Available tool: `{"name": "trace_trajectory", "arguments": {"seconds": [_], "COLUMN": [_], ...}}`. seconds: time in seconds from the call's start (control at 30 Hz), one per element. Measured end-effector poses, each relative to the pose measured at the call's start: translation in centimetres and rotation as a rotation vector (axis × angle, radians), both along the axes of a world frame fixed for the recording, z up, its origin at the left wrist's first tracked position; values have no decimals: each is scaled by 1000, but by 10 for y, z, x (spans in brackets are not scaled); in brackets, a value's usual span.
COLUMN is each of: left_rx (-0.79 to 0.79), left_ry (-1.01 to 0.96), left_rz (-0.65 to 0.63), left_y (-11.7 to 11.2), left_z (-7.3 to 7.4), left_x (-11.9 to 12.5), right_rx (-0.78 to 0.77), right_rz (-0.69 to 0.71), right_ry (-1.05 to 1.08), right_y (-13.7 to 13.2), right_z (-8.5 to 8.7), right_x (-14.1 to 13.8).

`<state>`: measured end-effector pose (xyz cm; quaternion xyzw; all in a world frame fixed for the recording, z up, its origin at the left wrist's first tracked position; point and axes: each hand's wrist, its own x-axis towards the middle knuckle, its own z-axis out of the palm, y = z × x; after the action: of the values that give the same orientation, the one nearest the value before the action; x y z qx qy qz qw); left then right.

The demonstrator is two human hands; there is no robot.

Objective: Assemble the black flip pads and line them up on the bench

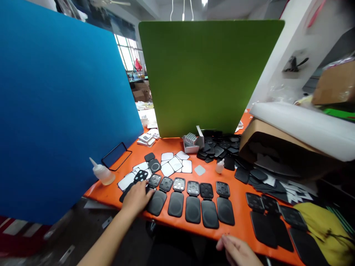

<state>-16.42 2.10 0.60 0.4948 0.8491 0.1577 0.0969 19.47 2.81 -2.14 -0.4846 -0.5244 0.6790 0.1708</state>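
Observation:
My left hand [138,197] is at the left end of a row of black two-part hinged pads [175,204]. Its fingers and thumb close around a black hinged pad [141,176], partly hidden under the hand, whose small upper square has pale round spots. The row lies unfolded, small dotted squares at the top and larger smooth panels below. My right hand [235,251] hovers by the table's front edge, fingers curled together; whether anything is inside them is hidden. Just left of the row, another black pad [154,166] shows a pale ring.
White square sheets [175,163] lie behind the row. A glue bottle [102,173] stands left, a smaller bottle [220,166] centre right. Black pads [219,147] are heaped behind, near a small white box [191,149]. More pads [263,227] and a yellow bag [327,232] lie right.

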Motion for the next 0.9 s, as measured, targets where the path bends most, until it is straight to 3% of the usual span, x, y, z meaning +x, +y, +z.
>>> {"name": "trace_trajectory", "arguments": {"seconds": [0.2, 0.33, 0.47, 0.53, 0.63, 0.73, 0.9], "left_rx": [-74, -18, 35, 71, 6, 1, 32], "left_ry": [-150, -338, -632, -1175, -1514, -1459, -920], "left_rz": [119, 95, -30, -53, -19, -115, -331], "left_y": [1, -3, -27, -38, -49, -53, -55], "left_z": [-12, 6, 34, 42, 40, 27, 11], "left_x": [0, 0, 43, 76, 122, 150, 164], "right_rx": [29, 172, 398, 492, 681, 828, 911], "right_rz": [-78, 48, 128, 161, 246, 259, 259], "right_ry": [34, 1, -101, -114, -153, -290, -492], "right_y": [5, 3, -1, 0, 6, 13, 15], "right_z": [23, 24, 33, 48, 72, 83, 75], "right_x": [-9, -10, -19, -30, -47, -56, -50]}}
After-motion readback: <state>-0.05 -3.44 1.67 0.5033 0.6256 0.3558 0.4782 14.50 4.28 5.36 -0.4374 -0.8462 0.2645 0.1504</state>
